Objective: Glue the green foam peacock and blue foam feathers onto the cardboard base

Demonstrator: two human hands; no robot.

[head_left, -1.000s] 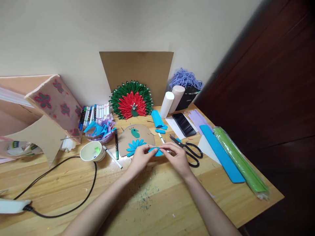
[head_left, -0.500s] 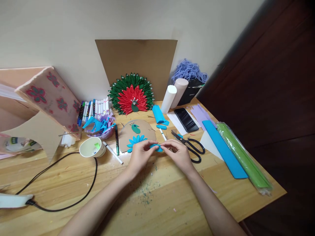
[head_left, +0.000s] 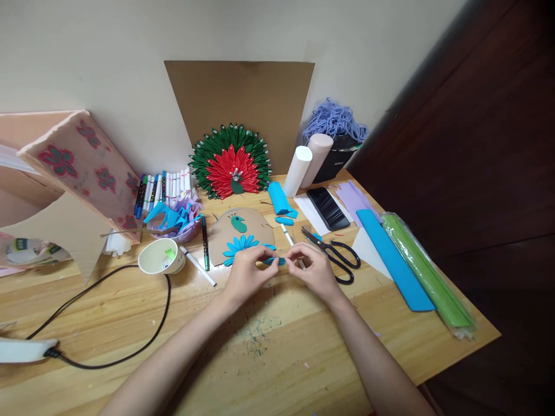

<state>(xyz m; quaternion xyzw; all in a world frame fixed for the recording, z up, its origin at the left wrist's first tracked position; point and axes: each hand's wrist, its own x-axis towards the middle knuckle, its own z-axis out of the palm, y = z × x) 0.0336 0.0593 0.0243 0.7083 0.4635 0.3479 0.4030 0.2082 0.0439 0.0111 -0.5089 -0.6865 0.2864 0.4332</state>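
Blue paper piece (head_left: 281, 261) held just off the disc's lower right edge, between the hands. Left hand (head_left: 250, 269) pinches one end, thumb to forefinger; right hand (head_left: 315, 270), fingertips drawn together, nips the other. Likely held two-ended because so small a piece would slip. Cardboard disc (head_left: 260, 224) lies flat beyond, bearing blue petals (head_left: 240, 247). Scissors (head_left: 324, 244) beside right hand, probably for easy reach. Red-and-green fan (head_left: 232, 162) propped against cardboard sheet (head_left: 243, 86), presumably to stay upright.

Narrow blue paper piece (head_left: 281, 261), partly hidden, pinched in left hand (head_left: 248, 273).
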